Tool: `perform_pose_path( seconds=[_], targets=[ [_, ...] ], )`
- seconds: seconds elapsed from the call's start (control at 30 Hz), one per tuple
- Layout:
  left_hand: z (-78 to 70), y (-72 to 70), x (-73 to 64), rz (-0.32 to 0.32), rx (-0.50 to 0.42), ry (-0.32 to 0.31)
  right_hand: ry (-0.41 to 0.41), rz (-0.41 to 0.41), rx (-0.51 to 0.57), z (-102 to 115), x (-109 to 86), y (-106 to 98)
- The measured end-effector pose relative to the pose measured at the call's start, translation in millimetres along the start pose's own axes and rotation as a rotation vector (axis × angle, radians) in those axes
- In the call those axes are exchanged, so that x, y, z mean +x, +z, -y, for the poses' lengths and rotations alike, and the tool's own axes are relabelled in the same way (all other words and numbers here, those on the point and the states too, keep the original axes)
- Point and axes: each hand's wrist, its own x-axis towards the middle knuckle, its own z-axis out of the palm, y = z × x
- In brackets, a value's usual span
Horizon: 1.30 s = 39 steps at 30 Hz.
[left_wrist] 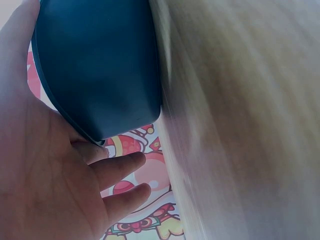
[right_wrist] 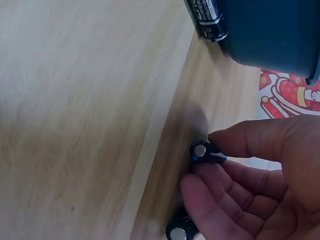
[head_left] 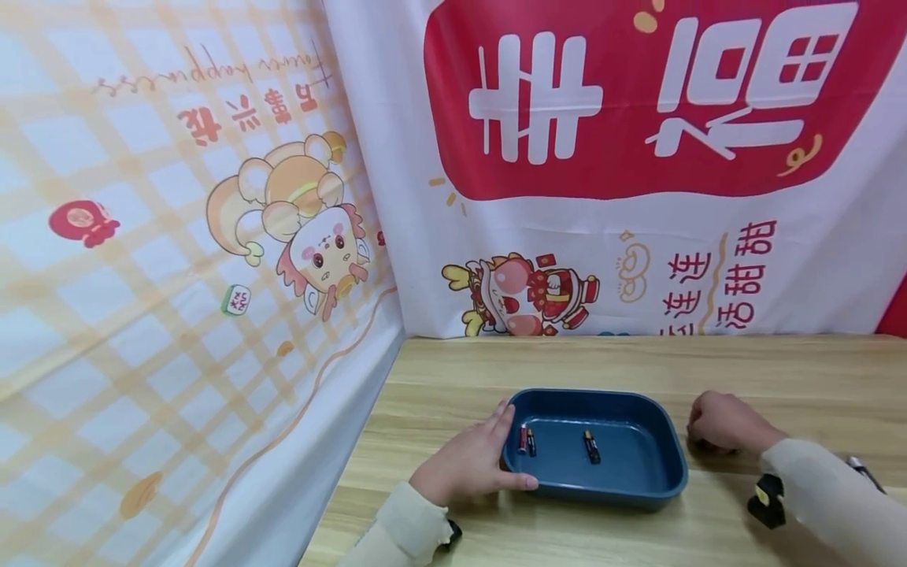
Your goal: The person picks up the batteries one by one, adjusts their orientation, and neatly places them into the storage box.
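A dark blue rectangular tray (head_left: 602,497) stands on the wooden table. My left hand (head_left: 471,461) rests on its left end, the thumb along the front edge and straight fingers at the left rim. Inside lie a red battery (head_left: 523,439) beside a dark one, and a dark, gold-tipped battery (head_left: 591,446) near the middle. To the tray's right, my right hand (head_left: 730,425) is low over the table. In the right wrist view it pinches a small dark battery (right_wrist: 201,151) between thumb and fingers. Another battery (right_wrist: 178,233) lies below the fingers, partly cut off.
A printed dark battery (right_wrist: 207,19) shows by the tray wall in the right wrist view. One slim dark and silver object (head_left: 866,474) lies behind the right sleeve. Printed cloths hang at the left (head_left: 177,331) and along the table's back edge (head_left: 638,268).
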Motion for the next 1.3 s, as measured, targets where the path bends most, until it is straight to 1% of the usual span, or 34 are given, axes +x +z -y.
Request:
perform_pose_path(
  seconds=[0.07,0.13,0.2,0.27,0.43,0.53,0.83,1.1,1.3],
  targets=[
    [-0.4,1.5,0.3,0.004,-0.003,0.000,-0.001,0.001,0.008,-1,-0.9,2],
    [-0.4,3.5,0.6,0.010,-0.005,-0.001,0.000,0.001,0.041,-3,-2.5,5],
    [-0.3,5.4,0.5,0.014,-0.008,-0.005,0.004,0.000,0.089,-5,-3.9,7],
    [0.1,6.6,0.3,0.014,-0.011,-0.008,-0.012,-0.003,0.157,-5,-5.2,7],
    [1.6,6.8,-1.4,0.002,-0.011,-0.009,-0.065,0.002,0.333,5,-6.3,-3],
    [2.4,5.9,-2.5,-0.007,-0.007,-0.004,-0.070,0.017,0.386,15,-6.5,-10],
    [1.3,3.7,-2.2,-0.014,-0.003,-0.001,-0.104,0.035,0.425,42,-10.6,-15],
    [0.8,1.9,-0.6,-0.012,0.001,0.002,-0.121,0.004,0.433,56,-12.1,-18],
    [1.2,1.4,0.9,-0.007,-0.003,-0.003,-0.125,0.019,0.429,69,-14.0,-18]
  ],
)
